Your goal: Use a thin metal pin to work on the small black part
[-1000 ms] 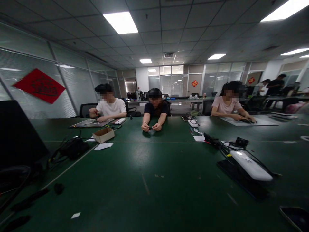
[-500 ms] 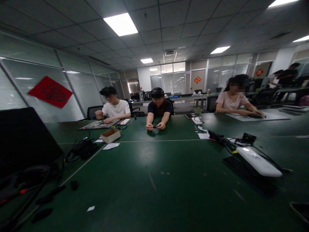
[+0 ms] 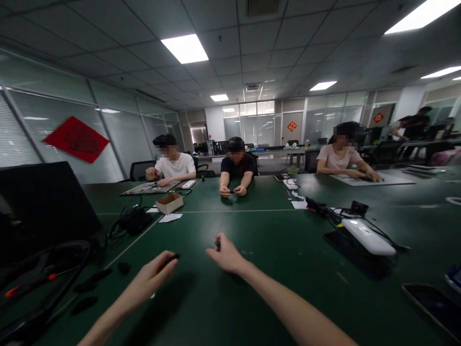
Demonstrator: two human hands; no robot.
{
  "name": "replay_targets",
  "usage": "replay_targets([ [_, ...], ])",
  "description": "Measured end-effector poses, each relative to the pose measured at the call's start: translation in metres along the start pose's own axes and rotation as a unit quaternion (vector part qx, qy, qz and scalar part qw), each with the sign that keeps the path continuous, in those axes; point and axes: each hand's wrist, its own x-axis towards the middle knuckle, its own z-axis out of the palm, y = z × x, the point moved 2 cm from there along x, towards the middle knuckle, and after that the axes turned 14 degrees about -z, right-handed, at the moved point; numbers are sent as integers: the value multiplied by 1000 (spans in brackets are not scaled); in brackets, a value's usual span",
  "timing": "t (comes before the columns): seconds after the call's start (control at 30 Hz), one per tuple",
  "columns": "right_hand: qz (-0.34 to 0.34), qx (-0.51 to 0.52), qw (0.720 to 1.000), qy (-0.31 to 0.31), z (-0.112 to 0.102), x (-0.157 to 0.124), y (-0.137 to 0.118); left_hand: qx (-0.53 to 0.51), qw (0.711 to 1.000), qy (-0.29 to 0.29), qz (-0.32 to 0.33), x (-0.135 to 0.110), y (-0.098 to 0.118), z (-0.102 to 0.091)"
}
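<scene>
My left hand (image 3: 154,276) is raised over the green table (image 3: 273,288), left of the middle. Its fingers close on a small black piece (image 3: 175,257) whose tip sticks out past them. To the right, my right hand (image 3: 225,254) is also above the table, fingers curled around another small dark piece (image 3: 218,244). A gap separates the two hands. Most of both pieces is hidden by the fingers, so their kind cannot be made out.
At left are a black screen (image 3: 43,206), cables and several black bits (image 3: 86,304). A cardboard box (image 3: 170,203) lies farther back. At right are a white device (image 3: 367,236) and a phone (image 3: 432,305). Three people sit across the table, one holding a small dark item (image 3: 232,191).
Both my hands have come into view from below, each with a small dark piece. The camera view has shifted slightly. The person opposite stays in much the same pose.
</scene>
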Motion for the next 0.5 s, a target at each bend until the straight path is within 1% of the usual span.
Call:
replay_targets([
  [0.03, -21, -61, 998, 12, -30, -12, 6, -17, 997, -54, 53, 13, 20, 21],
  [0.07, -33, -105, 994, 7, -55, -25, 11, -27, 993, -83, 84, 24, 41, 43],
  [0.13, -36, -185, 982, 20, -98, -49, 22, -41, 987, -108, 116, 44, 76, 83],
  [0.17, -45, -215, 975, 14, -113, -59, 26, -45, 983, -110, 140, 52, 90, 102],
  [0.2, -58, -253, 965, 24, -125, -66, 30, -43, 978, -107, 172, 58, 102, 119],
  [0.27, -86, -325, 942, 22, -141, -75, 35, -43, 966, -91, 237, 68, 115, 145],
  [0.33, -99, -380, 920, 2, -146, -74, 38, -44, 958, -82, 272, 76, 119, 162],
  [0.4, -98, -413, 905, -28, -144, -68, 41, -46, 956, -87, 276, 81, 118, 168],
  [0.5, -91, -431, 896, -56, -139, -60, 46, -53, 957, -104, 265, 84, 116, 168],
])
